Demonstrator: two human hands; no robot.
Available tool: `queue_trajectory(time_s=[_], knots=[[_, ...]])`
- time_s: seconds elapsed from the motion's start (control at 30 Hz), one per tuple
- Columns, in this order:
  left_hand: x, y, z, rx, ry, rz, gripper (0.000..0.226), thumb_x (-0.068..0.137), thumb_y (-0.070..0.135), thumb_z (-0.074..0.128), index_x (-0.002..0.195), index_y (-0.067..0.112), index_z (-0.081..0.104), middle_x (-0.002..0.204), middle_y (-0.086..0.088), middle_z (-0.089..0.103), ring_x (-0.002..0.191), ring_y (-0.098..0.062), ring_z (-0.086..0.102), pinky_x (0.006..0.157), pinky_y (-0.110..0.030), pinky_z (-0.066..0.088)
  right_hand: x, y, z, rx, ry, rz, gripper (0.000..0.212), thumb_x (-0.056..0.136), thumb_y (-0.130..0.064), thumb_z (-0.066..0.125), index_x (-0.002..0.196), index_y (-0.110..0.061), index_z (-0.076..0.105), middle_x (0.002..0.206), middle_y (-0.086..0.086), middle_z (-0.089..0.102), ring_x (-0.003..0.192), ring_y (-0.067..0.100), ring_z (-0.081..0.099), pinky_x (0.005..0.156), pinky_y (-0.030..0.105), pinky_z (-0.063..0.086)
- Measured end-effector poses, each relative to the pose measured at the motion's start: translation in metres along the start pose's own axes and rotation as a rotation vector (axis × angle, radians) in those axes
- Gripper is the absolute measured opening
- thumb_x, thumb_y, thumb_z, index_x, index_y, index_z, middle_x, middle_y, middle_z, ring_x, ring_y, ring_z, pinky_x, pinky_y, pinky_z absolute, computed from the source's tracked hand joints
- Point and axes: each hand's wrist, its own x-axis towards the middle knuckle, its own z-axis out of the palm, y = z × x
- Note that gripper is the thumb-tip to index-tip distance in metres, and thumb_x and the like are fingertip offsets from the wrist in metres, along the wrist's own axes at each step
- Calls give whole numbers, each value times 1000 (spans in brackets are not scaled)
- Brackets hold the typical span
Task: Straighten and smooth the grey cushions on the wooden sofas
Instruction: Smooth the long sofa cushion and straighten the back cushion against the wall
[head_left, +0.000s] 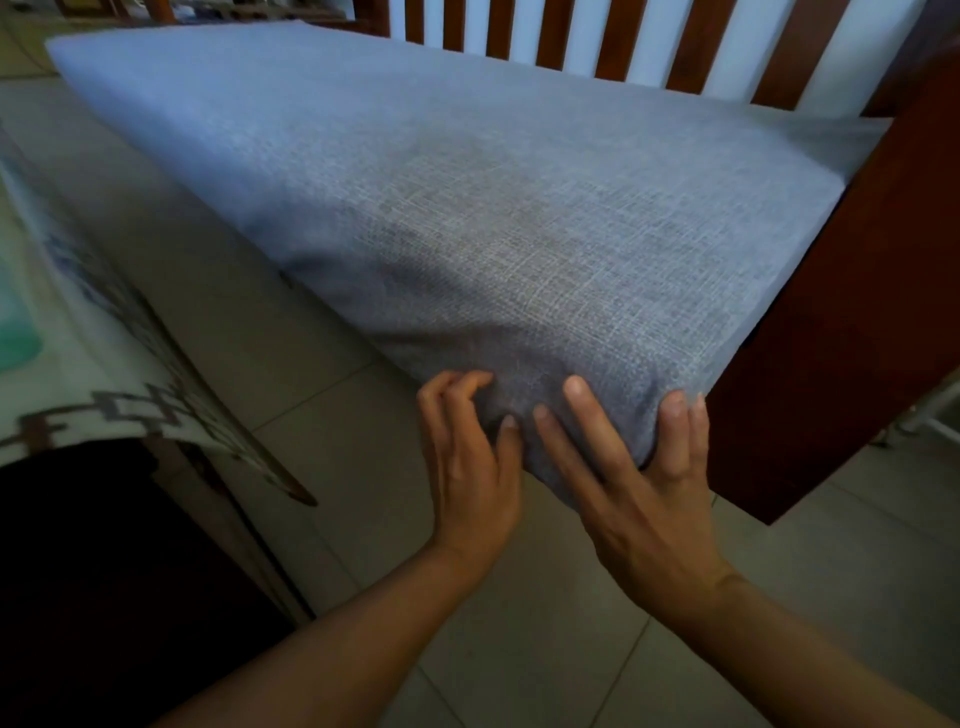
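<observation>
Here the cushion (493, 171) is seen lying along the seat of the sofa (841, 322), its long top mostly flat, its near corner hanging past the front beside the wooden side panel. That corner is held by both hands. The left hand (470, 457) is set against the front face with curled fingers, and a fold of fabric appears to be pinched between thumb and fingertips. The right hand (644, 493) is wrapped round the corner itself, fingers spread and bent over the edge, the cover being pressed against the padding. A shallow crease is visible in the fabric just above the hands.

The step in hand is judged to be the squaring of this corner. For the next move, the slack would need to be drawn downward and the corner pushed back against the side panel. Tiles (519, 649) lie below, and a patterned cloth (104, 364) at the left.
</observation>
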Motion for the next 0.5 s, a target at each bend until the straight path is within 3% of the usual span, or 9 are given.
queue_trajectory(time_s=[0.1,0.17,0.23,0.3,0.37,0.5], knots=[[2,2,6,-99,39,-316,63,81,46,46,129,5,42,126,-9,38,118,-16,39,104,-11,25,-2,2,1,-18,-19,-17,51,98,-14,35,149,-12,30,161,7,6,143,45,-2,113,63,16],[4,5,8,-173,-19,-464,69,88,47,49,142,8,31,141,-11,34,130,-17,36,109,-21,27,-4,2,2,-40,-42,-29,55,98,-12,35,152,-9,22,162,9,0,137,49,22,105,66,30],[9,11,9,-214,-79,-543,61,98,33,47,150,14,19,153,-10,27,139,-18,30,113,-28,25,-2,1,2,-26,-58,-40,57,98,-11,36,152,-7,19,161,10,1,127,52,42,98,69,35],[11,17,10,-224,-87,-529,60,100,31,42,152,21,14,156,-4,23,141,-14,26,113,-25,23,1,0,1,-31,-35,-27,57,99,-14,40,152,-8,20,161,9,3,132,50,30,105,67,28],[9,19,7,-153,-75,-465,64,94,43,39,152,27,15,156,-3,21,139,-12,26,109,-21,22,3,1,-1,-44,-13,-24,58,99,-17,44,152,-10,21,161,9,0,133,46,16,109,65,23],[4,12,-9,137,-135,-76,76,83,41,44,151,34,12,158,-6,11,143,-22,21,113,-50,20,5,6,-5,-16,-8,-47,73,87,-24,59,151,-17,25,162,7,-3,144,40,-1,116,58,11]])
